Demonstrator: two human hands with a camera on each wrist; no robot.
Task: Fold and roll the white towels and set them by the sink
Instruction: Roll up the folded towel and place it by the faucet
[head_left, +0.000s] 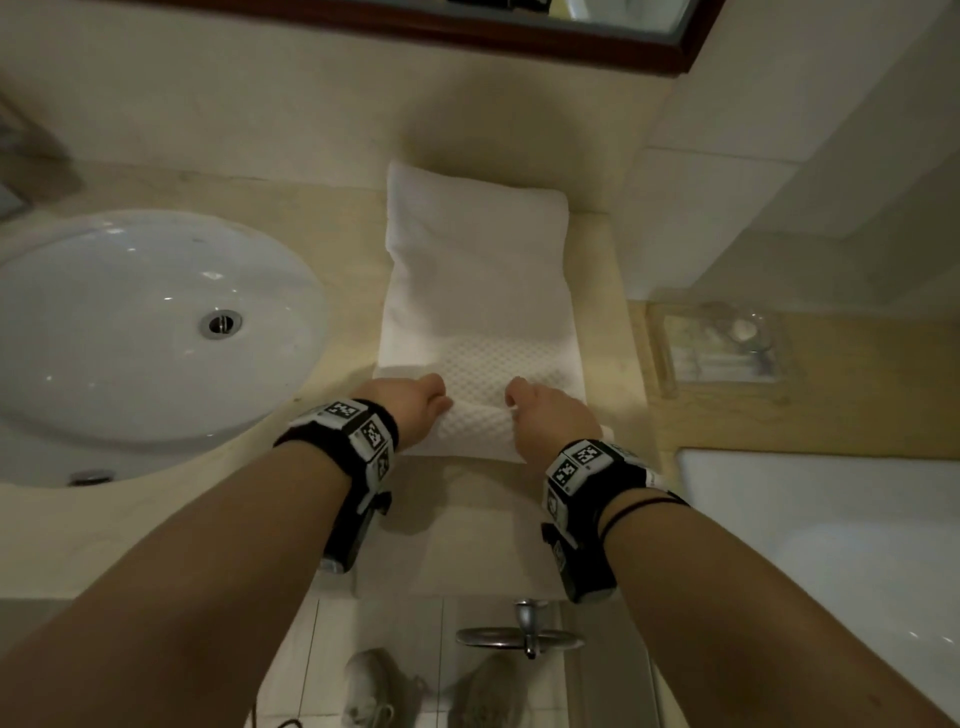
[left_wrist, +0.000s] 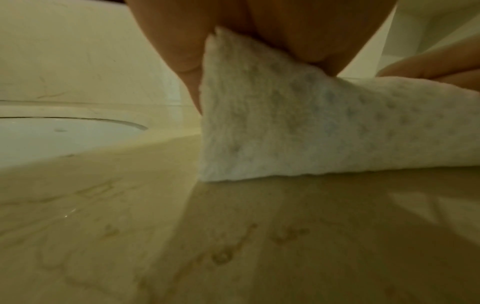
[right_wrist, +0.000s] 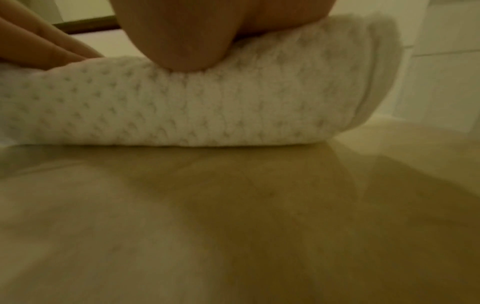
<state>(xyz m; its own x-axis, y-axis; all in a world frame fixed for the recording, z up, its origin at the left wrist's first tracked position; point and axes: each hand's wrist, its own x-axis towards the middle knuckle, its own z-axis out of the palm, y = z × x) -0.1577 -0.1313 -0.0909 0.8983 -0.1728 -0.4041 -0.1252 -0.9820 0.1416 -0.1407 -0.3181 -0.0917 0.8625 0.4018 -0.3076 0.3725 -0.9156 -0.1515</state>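
**Desk:** What is nearest the camera?

**Photographer:** Two bare forearms with black wrist units. The left hand (head_left: 410, 410) and right hand (head_left: 545, 415) sit side by side on the near, rolled end of a white towel (head_left: 478, 291). Both hands curl their fingers over the roll and grip it, the left at its left end, the right at its right end.

**Desk:** And the towel itself?

**Photographer:** It lies lengthwise on the beige stone counter (head_left: 457, 519), running away from the person to the wall, just right of the sink (head_left: 130, 322). The near part has a raised waffle weave; the far part looks smooth and plain.

**Desk:** What do the wrist cameras add?

**Photographer:** The left wrist view shows the roll's cut end standing on the counter, the thumb (left_wrist: 187, 61) pressed against it, with the sink rim low at left. The right wrist view shows the thumb (right_wrist: 182, 45) dug into the top of the roll and layered edges at its right end, which the head view hides.

**Desk:** Farther off?

**Photographer:** An oval white basin with a metal drain, a clear dish (head_left: 722, 348) on a wooden ledge at right, and a dark-framed mirror (head_left: 519, 36) above.
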